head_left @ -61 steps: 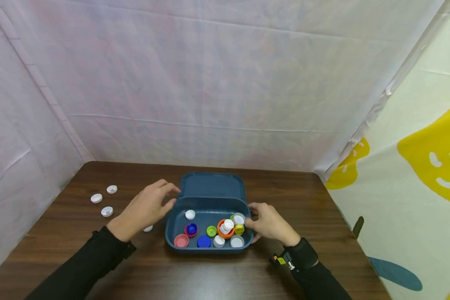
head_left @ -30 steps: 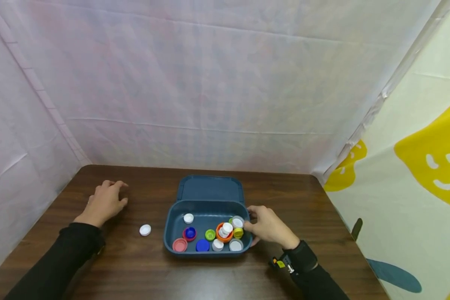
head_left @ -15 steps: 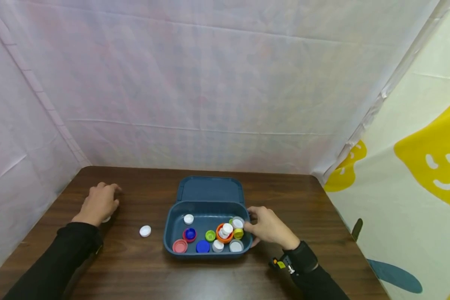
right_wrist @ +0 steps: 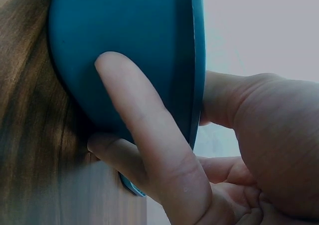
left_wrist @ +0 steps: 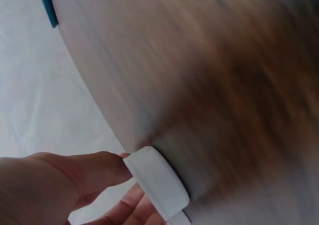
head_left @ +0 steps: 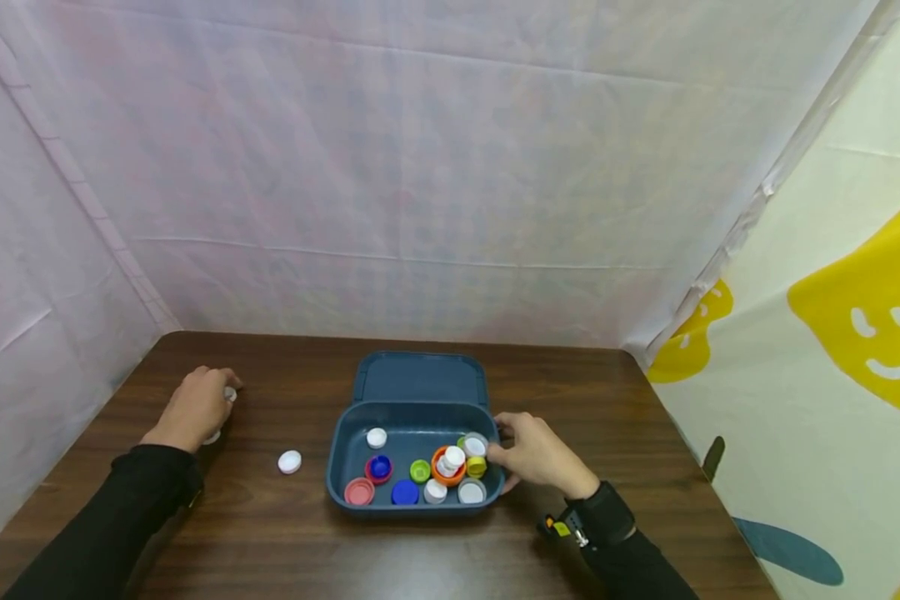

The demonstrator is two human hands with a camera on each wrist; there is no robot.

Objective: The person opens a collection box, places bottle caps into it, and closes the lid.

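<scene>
At the left of the table, my left hand (head_left: 193, 408) pinches a white bottle cap (left_wrist: 158, 182) between thumb and fingers, close over the wood. Another white cap (head_left: 212, 437) peeks out from under that hand, mostly hidden. Between the hand and the box lies one more white cap (head_left: 289, 462). My right hand (head_left: 536, 452) holds the right end of the blue lidded box (head_left: 337, 467), thumb over the rim and fingers against the outer wall. Inside are several caps, among them a pink cap (head_left: 359, 492), a blue cap (head_left: 405, 492) and an orange cap (head_left: 439, 473).
The box's lid (head_left: 420, 377) lies folded back behind it. The brown wooden table (head_left: 390, 558) meets a white cloth wall (head_left: 405, 167) at the back, with a yellow-patterned cloth (head_left: 817, 400) on the right.
My left hand has moved left from beside the box to the white caps, then lowered and closed its fingers on one. The right hand has stayed on the box.
</scene>
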